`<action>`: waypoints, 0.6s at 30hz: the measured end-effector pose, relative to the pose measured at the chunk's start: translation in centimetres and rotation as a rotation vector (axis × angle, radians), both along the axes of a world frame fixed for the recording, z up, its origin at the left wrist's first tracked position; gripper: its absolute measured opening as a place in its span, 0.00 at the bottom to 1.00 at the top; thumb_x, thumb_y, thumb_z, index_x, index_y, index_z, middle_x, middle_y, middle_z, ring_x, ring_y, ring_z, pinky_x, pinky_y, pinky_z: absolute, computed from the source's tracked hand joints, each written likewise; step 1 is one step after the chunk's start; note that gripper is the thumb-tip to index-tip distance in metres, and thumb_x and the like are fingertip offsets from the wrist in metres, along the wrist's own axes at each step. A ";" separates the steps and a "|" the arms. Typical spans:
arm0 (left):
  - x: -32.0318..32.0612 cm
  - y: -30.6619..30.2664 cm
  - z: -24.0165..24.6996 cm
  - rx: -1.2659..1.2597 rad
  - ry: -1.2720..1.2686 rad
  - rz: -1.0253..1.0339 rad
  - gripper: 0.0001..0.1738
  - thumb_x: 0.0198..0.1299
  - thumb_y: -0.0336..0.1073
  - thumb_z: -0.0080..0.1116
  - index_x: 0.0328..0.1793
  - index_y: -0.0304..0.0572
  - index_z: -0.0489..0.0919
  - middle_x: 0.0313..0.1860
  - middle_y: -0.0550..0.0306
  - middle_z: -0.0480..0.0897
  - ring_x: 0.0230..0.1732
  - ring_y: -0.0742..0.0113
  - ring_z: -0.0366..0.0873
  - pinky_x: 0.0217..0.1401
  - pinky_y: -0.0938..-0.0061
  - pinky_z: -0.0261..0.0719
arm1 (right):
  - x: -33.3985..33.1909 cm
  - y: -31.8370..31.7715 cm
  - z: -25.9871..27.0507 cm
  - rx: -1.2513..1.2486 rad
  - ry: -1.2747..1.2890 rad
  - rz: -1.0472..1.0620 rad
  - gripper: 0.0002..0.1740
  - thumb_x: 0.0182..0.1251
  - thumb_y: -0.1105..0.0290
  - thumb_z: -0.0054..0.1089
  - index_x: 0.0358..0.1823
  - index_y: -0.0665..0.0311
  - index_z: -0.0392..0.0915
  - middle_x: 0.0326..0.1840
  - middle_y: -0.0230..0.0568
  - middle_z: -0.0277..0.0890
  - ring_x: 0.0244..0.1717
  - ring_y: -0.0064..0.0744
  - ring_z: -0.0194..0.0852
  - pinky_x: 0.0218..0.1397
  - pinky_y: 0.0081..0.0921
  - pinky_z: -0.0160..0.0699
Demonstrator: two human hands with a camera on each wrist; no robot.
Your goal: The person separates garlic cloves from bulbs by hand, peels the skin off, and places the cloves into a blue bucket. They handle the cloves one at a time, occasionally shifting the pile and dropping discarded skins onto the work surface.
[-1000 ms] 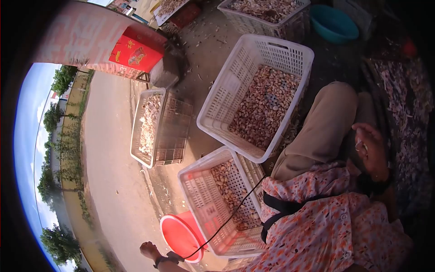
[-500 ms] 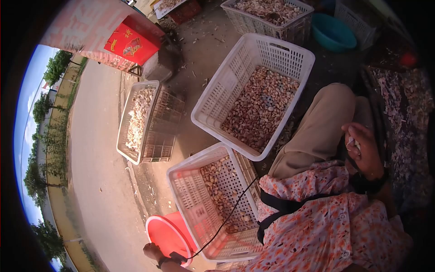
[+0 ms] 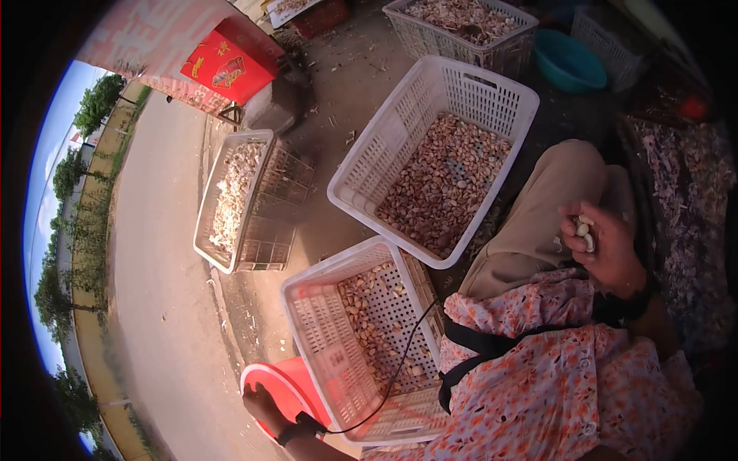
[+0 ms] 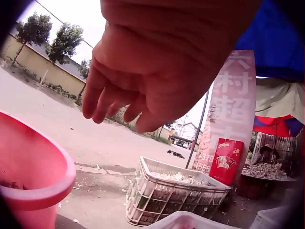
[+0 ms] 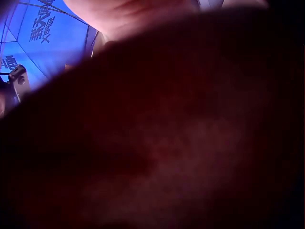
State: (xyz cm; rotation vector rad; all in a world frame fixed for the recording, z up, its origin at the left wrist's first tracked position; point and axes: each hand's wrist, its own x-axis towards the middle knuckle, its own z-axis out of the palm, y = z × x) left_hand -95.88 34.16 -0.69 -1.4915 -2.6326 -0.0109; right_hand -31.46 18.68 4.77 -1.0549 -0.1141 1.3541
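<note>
My left hand [image 3: 265, 407] hangs over the mouth of a red bucket [image 3: 314, 396] in the head view. In the left wrist view its loosely bent fingers [image 4: 102, 100] point down and hold nothing. Off to the right, beside my leg, my right hand [image 3: 611, 250] is turned up with curled fingers, holding several pale garlic cloves [image 3: 586, 234]. A white plastic crate [image 3: 327, 361] next to the bucket has cloves scattered over its perforated bottom. The larger white crate [image 3: 392, 154] above it holds a thick layer of reddish cloves. The right wrist view is mostly dark, blocked at close range.
A thin black cable [image 3: 400, 357] crosses the nearer crate. Another crate [image 3: 269, 200] with a pale heap stands near the road [image 3: 154, 253]. Farther off are a filled crate [image 3: 438, 38], a teal basin [image 3: 565, 65] and a red box [image 3: 231, 65].
My left hand has moved from beside the bucket to over its mouth. My right hand has shifted left and turned up, showing the cloves more clearly. The head view has turned slightly.
</note>
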 end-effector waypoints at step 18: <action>38.6 -10.5 -2.2 -0.151 -1.043 -1.256 0.21 0.55 0.26 0.57 0.57 0.39 0.75 0.56 0.42 0.76 0.58 0.51 0.74 0.58 0.66 0.73 | 3.2 -0.9 -1.3 0.045 -0.279 0.065 0.22 0.69 0.59 0.47 0.58 0.65 0.67 0.50 0.36 0.72 0.47 0.26 0.71 0.52 0.25 0.68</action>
